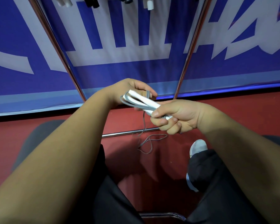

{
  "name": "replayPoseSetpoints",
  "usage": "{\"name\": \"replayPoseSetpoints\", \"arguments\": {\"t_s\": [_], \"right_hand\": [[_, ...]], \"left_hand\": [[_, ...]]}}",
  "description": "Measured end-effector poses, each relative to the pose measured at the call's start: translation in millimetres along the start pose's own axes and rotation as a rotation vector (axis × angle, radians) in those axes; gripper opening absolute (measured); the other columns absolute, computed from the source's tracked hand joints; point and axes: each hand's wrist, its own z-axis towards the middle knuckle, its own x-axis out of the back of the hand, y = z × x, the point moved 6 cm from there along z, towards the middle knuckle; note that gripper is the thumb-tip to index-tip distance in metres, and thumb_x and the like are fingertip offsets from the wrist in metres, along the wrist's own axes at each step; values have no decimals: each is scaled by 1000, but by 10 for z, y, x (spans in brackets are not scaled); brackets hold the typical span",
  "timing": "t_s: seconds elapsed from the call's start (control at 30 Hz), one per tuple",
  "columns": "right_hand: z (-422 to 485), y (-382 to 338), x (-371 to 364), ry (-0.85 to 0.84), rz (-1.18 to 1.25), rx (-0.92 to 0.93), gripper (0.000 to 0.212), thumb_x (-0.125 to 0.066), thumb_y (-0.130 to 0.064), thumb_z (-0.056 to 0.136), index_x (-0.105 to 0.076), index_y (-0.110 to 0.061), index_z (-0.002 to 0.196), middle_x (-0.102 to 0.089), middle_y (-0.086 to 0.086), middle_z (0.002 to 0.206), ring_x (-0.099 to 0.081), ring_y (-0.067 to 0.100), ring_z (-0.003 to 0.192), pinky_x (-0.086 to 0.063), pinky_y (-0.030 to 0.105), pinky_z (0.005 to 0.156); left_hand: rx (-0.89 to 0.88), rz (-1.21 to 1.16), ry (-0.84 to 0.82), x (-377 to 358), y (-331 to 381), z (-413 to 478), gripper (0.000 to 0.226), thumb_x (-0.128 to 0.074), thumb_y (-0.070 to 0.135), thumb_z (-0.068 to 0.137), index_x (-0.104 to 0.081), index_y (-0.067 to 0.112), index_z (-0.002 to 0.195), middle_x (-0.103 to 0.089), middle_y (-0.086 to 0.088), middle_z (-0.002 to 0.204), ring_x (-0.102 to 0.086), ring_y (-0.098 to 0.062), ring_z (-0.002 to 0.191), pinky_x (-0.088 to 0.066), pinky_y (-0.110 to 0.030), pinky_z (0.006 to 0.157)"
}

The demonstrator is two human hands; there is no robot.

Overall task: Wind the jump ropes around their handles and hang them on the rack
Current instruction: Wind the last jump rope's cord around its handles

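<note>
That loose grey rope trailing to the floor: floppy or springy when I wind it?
Probably floppy: the grey rope hangs limp from the white handles and lies in loose curls on the floor. It looks thin and smooth, so turns may slip unless the right hand pinches them.

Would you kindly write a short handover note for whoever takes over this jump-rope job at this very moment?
Left grip: holds the far end of the white handles.
Right grip: curled round the near end, thumb pressing the grey rope against them.
Done: a few turns lie along the handles. Other handles hang at the top of the rack.
Left: the loose tail drops to the red floor. Wind it on, then hang the bundle on the rack.
</note>
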Motion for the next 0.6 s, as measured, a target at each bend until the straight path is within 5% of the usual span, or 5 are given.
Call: {"name": "replayPoseSetpoints", "arguments": {"t_s": [0.27,0.4,0.47,0.6], "right_hand": [[103,101,106,192,-57,-58,16,-64,-6,101,-54,-7,114,-65,9,93,-28,3,49,-19,16,41],[170,87,242,350,-109,-12,17,-63,-7,101,-54,-8,115,-64,10,98,-28,5,50,-22,16,38],[194,85,298,395,-103,-8,18,-64,-6,101,-55,-9,116,-67,11,95,-28,6,50,-22,16,38],[247,92,421,509,-35,30,14,-62,-5,101,-54,-14,109,-65,11,83,-28,7,50,-20,18,39]], "left_hand": [[-34,109,59,54,273,2,11,-83,9,87,-82,13,98,-79,1,116,-72,-13,116,-53,-37,110],[-59,228,121,99,373,-44,15,-82,7,82,-77,17,92,-77,-9,99,-73,-30,92,-59,-51,90],[-55,268,140,99,405,-77,15,-80,5,82,-75,16,90,-72,-13,86,-64,-22,71,-57,-45,71],[-94,461,163,90,500,-128,17,-87,14,81,-75,23,89,-72,4,79,-64,-8,67,-54,-26,68]]}}
